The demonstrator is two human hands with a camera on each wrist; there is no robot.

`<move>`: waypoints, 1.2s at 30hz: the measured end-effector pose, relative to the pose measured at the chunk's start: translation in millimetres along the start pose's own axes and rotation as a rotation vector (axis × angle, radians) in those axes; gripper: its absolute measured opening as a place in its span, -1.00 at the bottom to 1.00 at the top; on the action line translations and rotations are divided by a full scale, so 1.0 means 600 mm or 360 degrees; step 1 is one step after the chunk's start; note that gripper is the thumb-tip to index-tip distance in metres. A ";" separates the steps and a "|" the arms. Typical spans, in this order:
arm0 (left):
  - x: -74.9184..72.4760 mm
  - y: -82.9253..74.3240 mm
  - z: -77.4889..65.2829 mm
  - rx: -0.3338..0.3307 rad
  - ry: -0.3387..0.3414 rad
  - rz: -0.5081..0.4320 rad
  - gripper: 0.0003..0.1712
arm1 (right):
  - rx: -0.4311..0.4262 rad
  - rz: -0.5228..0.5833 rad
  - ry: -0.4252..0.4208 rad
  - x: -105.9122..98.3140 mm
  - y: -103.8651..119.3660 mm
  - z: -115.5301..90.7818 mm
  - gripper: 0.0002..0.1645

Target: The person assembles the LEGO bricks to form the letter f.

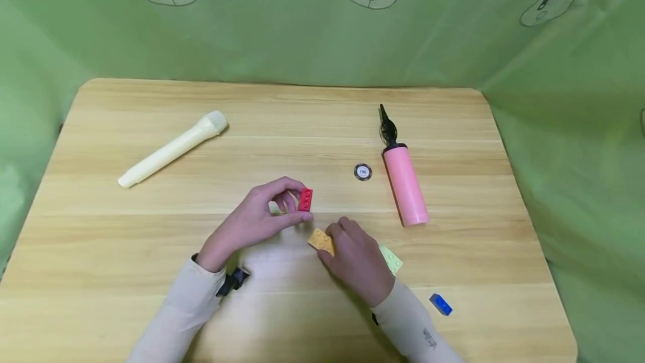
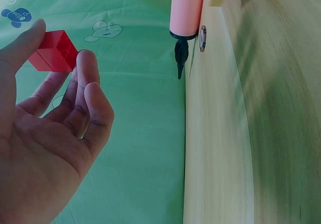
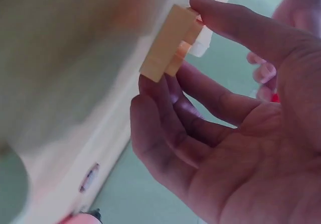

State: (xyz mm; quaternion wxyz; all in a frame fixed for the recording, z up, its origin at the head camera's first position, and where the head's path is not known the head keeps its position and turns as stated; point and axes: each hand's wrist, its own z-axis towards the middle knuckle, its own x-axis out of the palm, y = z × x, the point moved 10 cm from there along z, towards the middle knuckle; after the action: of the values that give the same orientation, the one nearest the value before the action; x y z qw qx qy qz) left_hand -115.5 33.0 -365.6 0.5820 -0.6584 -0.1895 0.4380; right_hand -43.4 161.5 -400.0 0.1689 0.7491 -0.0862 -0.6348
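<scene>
My left hand [image 1: 260, 213] pinches a red toy brick [image 1: 305, 199] between thumb and fingertips above the table. In the left wrist view the red brick [image 2: 53, 51] shows its hollow underside. A yellow-orange studded brick [image 1: 321, 241] is held by my right hand [image 1: 356, 256], just below and right of the red one. The right wrist view has this orange brick [image 3: 169, 43] pinched between thumb and fingers. A pale green brick [image 1: 391, 260] lies beside the right hand, which partly hides it. The blue brick [image 1: 441, 304] rests to the right of that forearm.
A pink hand pump [image 1: 407, 186] with a black nozzle lies on the wooden table [image 1: 282, 144] at right. Next to it is a round chip marked 100 [image 1: 363, 172]. A cream microphone-shaped object [image 1: 173, 150] lies at left. Green cloth [image 1: 282, 27] hangs behind the table.
</scene>
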 end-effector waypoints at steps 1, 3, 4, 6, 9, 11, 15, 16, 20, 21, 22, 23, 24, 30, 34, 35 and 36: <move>0.000 0.001 -0.001 -0.0006 -0.0002 0.0004 -0.57 | -0.0021 -0.0003 -0.0029 -0.009 0.003 -0.001 -0.60; 0.000 0.002 -0.002 -0.0009 -0.0006 0.0009 -0.56 | -0.0052 0.0001 -0.0081 -0.026 0.007 -0.003 -0.60; 0.001 0.002 -0.003 -0.0013 -0.0005 0.0008 -0.55 | -0.0067 0.0002 -0.0104 -0.035 0.008 -0.004 -0.61; 0.003 0.002 -0.003 -0.0010 0.0000 0.0006 -0.56 | -0.0103 -0.0003 -0.0151 -0.052 0.010 -0.005 -0.60; 0.004 0.004 -0.006 -0.0011 -0.0010 -0.0001 -0.57 | -0.0184 -0.0006 -0.0239 -0.078 0.014 -0.004 -0.59; 0.005 0.006 -0.007 -0.0014 -0.0019 -0.0019 -0.57 | -0.0257 -0.0005 -0.0326 -0.099 0.018 -0.006 -0.57; 0.006 0.010 -0.008 -0.0032 -0.0027 -0.0074 -0.57 | -0.0379 0.0046 -0.0466 -0.137 0.026 -0.008 -0.55; 0.006 0.012 -0.009 -0.0043 -0.0027 -0.0084 -0.57 | -0.0400 0.0064 -0.0481 -0.145 0.028 -0.008 -0.55; 0.006 0.015 -0.008 -0.0060 -0.0014 -0.0108 -0.52 | -0.0446 0.0108 -0.0520 -0.171 0.034 -0.005 -0.56; 0.006 0.015 -0.008 -0.0061 -0.0008 -0.0113 -0.50 | -0.0446 0.0123 -0.0521 -0.175 0.034 -0.004 -0.56; 0.007 0.014 -0.007 -0.0060 -0.0001 -0.0122 -0.49 | -0.0446 0.0128 -0.0532 -0.181 0.034 -0.004 -0.56; 0.007 0.013 -0.006 -0.0057 0.0005 -0.0129 -0.48 | -0.0442 0.0134 -0.0539 -0.185 0.033 -0.003 -0.56; 0.008 0.013 -0.005 -0.0053 0.0009 -0.0133 -0.47 | -0.0444 0.0137 -0.0549 -0.190 0.033 -0.003 -0.56; 0.010 0.013 -0.002 -0.0067 -0.0013 -0.0199 -0.51 | -0.0514 0.0159 -0.0615 -0.216 0.042 -0.005 -0.58; 0.013 0.015 -0.002 -0.0098 -0.0025 -0.0259 -0.51 | -0.0577 0.0202 -0.0636 -0.226 0.052 -0.005 -0.57; 0.014 0.015 -0.002 -0.0097 -0.0027 -0.0267 -0.52 | -0.0593 0.0224 -0.0637 -0.228 0.055 -0.005 -0.57; 0.015 0.015 -0.002 -0.0096 -0.0025 -0.0278 -0.52 | -0.0611 0.0250 -0.0636 -0.229 0.057 -0.005 -0.56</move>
State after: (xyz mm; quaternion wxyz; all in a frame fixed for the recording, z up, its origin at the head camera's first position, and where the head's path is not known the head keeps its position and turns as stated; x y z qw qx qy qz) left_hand -112.1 37.0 -377.2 0.5963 -0.6532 -0.2640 0.3848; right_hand -62.0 177.4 -260.2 0.3360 0.5545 -0.0539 -0.7594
